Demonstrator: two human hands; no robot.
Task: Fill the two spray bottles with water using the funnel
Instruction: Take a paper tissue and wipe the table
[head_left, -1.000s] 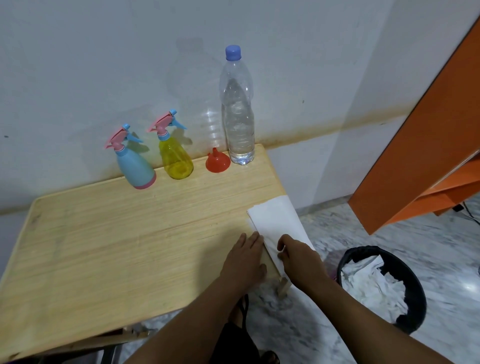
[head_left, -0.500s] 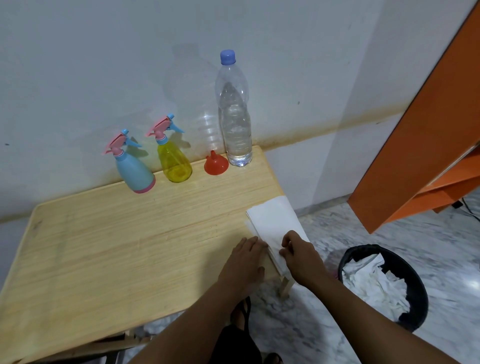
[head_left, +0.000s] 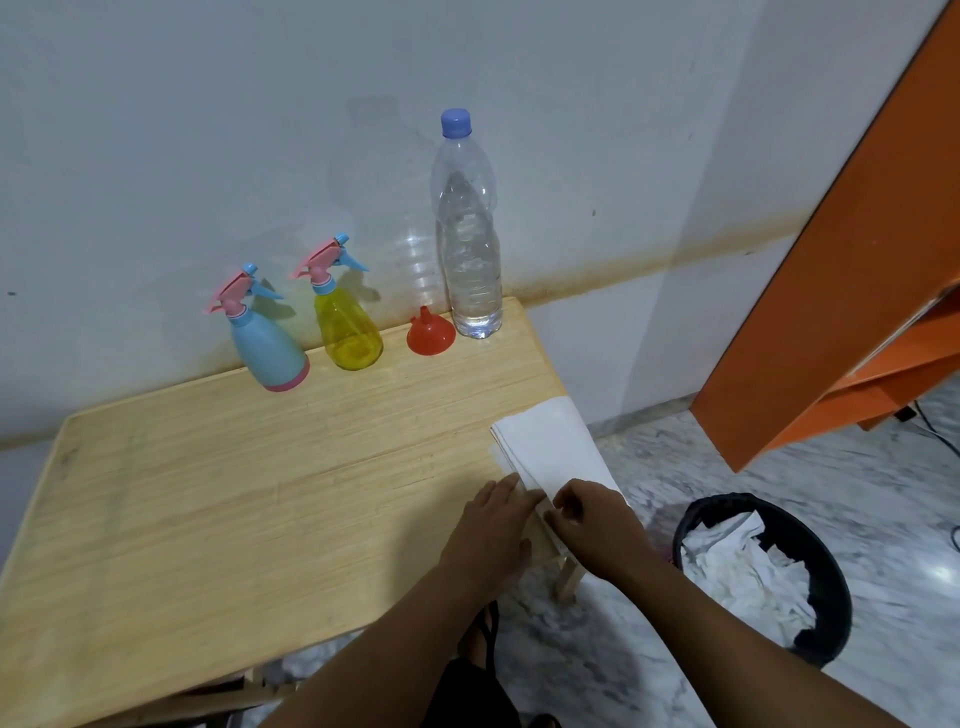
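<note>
A blue spray bottle (head_left: 270, 348) and a yellow spray bottle (head_left: 349, 327), both with pink trigger heads, stand at the back of the wooden table (head_left: 208, 493). To their right an orange funnel (head_left: 430, 333) sits mouth down beside a tall clear water bottle (head_left: 469, 244) with a blue cap, partly filled. Far from them, at the table's right front edge, my left hand (head_left: 491, 535) lies flat by a stack of white paper sheets (head_left: 550, 447). My right hand (head_left: 595, 525) pinches the near end of those sheets.
A black waste bin (head_left: 810, 571) with crumpled white paper stands on the marble floor to the right of the table. An orange shelf unit (head_left: 857, 291) leans in from the right. The wall runs directly behind the bottles.
My right hand has curled tighter on the near end of the paper stack. My left hand stays flat beside it. The bottles and funnel have not moved.
</note>
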